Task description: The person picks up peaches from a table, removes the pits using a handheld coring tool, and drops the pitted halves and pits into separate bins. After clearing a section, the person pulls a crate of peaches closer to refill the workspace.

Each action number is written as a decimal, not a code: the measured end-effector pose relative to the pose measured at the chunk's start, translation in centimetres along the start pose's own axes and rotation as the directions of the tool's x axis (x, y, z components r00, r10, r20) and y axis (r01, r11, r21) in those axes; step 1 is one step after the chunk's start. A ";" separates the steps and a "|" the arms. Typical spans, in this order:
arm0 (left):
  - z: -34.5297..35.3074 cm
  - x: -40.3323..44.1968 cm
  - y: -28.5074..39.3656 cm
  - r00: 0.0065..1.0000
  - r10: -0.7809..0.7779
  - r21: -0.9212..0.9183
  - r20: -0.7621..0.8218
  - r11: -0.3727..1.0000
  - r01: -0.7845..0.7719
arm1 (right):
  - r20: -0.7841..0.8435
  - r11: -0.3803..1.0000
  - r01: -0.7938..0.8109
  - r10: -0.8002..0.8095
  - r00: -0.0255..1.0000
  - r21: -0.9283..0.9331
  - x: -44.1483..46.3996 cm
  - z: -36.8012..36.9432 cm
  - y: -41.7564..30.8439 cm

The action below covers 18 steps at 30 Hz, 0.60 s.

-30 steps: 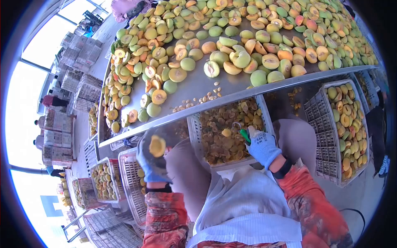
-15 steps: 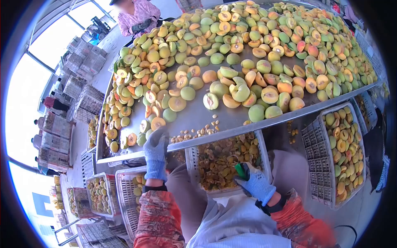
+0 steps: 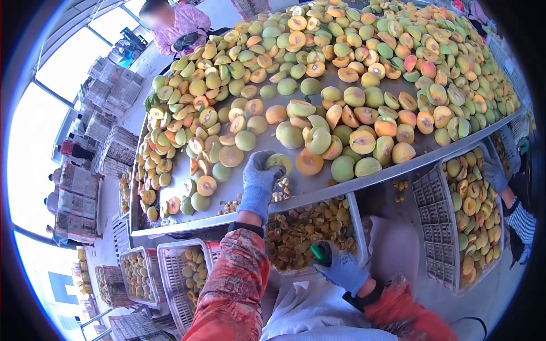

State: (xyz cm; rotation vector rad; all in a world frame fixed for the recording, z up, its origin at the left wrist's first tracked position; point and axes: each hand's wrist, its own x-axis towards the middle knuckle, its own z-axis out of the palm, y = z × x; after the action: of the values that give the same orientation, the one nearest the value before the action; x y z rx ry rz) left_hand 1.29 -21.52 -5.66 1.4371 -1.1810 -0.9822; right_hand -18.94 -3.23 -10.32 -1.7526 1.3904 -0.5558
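My left hand (image 3: 259, 181), in a blue-grey glove, reaches over the table's near edge. Its fingers close around a green-skinned peach half (image 3: 280, 163), just above the metal surface. In my right hand (image 3: 344, 271), also gloved, is a tool with a green handle (image 3: 321, 254); its working end cannot be made out. This hand is low, over the near side of a crate (image 3: 356, 219) of brownish peach scraps. Loose pale pits (image 3: 281, 190) lie on the table beside my left hand.
Many whole and halved peaches (image 3: 364, 142) cover the metal table (image 3: 170, 228), which has a raised rim. Crates of peaches stand at right (image 3: 438, 227) and left (image 3: 159, 273). A co-worker's gloved hand (image 3: 495, 173) touches the right crate. Another person (image 3: 182, 28) stands across the table.
My left hand has moved right and forward from the table edge and taken hold of a peach half. My right hand has shifted slightly left and down. A co-worker's hand has appeared at the right crate.
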 end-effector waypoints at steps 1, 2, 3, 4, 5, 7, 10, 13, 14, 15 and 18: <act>-0.4 -2.2 3.4 0.984 -0.176 -0.326 0.037 0.929 0.179 | 0.000 1.000 0.010 -0.010 1.000 0.000 -0.2 -0.5 -0.1; -1.1 -4.0 4.8 0.985 -0.173 -0.324 0.024 0.930 0.171 | -0.057 0.995 0.085 -0.082 0.995 0.056 -0.3 -1.1 0.0; -2.0 -5.9 5.6 0.975 -0.211 -0.470 0.062 0.856 0.215 | -0.112 0.980 0.162 -0.149 0.982 0.112 -0.4 -1.4 -0.6; -2.8 -7.7 6.1 0.964 -0.244 -0.601 0.106 0.756 0.258 | -0.096 0.979 0.168 -0.157 0.983 0.119 -0.5 -1.8 -1.7; -3.5 -9.5 6.4 0.963 -0.254 -0.600 0.094 0.757 0.258 | -0.159 0.964 0.220 -0.196 0.968 0.148 -0.6 -2.5 -3.4; -4.2 -12.8 6.5 0.928 -0.303 -0.605 0.216 0.704 0.371 | -0.210 0.950 0.258 -0.221 0.952 0.173 -1.4 -3.2 -5.9; -4.1 -16.8 6.4 0.907 -0.313 -0.662 0.283 0.620 0.421 | -0.256 0.919 0.340 -0.286 0.923 0.200 -2.7 -2.8 -8.4; -4.1 -18.9 6.5 0.903 -0.323 -0.704 0.284 0.569 0.425 | -0.241 0.925 0.376 -0.353 0.904 0.057 -3.7 -2.6 -9.5; -4.1 -19.2 6.4 0.905 -0.291 -0.702 0.309 0.573 0.423 | -0.236 0.926 0.374 -0.352 0.906 0.053 -3.9 -2.6 -9.6; -4.0 -19.5 6.6 0.914 -0.258 -0.719 0.312 0.565 0.405 | -0.232 0.929 0.371 -0.358 0.905 0.015 -4.2 -2.7 -9.8; -4.1 -19.9 6.7 0.883 -0.277 -0.689 0.380 0.552 0.470 | -0.235 0.923 0.380 -0.383 0.893 -0.061 -4.5 -2.8 -10.0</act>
State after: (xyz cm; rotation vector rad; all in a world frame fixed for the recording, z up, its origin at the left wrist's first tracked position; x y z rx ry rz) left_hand 0.12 -1.45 1.64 0.8710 -0.4383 -1.7429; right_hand -16.46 0.77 0.00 -2.0372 1.2098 -1.0056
